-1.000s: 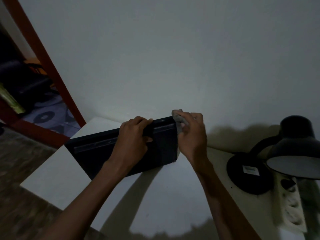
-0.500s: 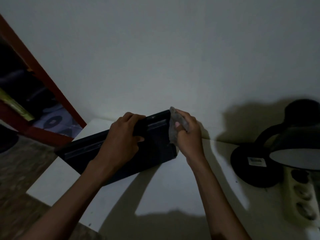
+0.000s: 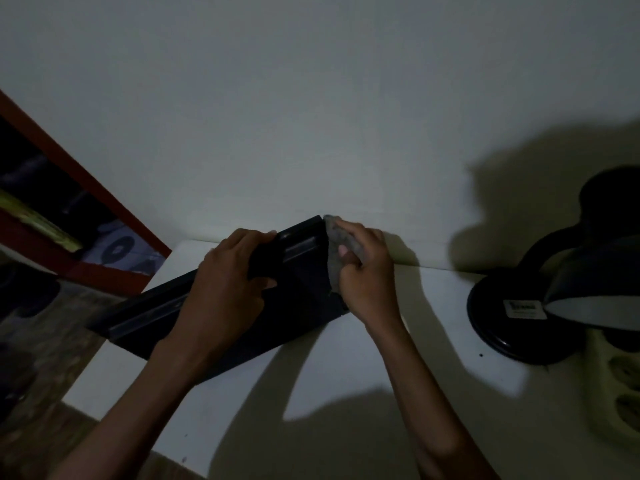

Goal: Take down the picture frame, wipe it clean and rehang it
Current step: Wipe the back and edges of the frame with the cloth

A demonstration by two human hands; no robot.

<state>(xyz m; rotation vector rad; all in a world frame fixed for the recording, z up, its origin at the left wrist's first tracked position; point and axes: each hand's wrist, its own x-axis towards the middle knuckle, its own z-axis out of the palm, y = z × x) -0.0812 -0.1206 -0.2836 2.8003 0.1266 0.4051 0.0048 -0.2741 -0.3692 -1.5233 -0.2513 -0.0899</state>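
The dark picture frame [image 3: 298, 299] stands tilted on its lower edge on the white table [image 3: 363, 358], its back side toward me. My left hand [image 3: 225, 289] grips the frame's top edge near the middle. My right hand [image 3: 367, 275] holds a crumpled grey cloth [image 3: 334, 251] and presses it against the frame's right side edge. The frame's front face is hidden from me.
A black desk lamp [image 3: 568, 292] stands on the table at the right, with a white power strip [image 3: 620, 382] beside it. A plain wall [image 3: 311, 116] rises behind the table. At the left are a red door frame [image 3: 86, 178] and the table's left edge.
My right hand and the cloth have slid down the frame's right edge from the top corner. My view has shifted a little; the left hand keeps its grip.
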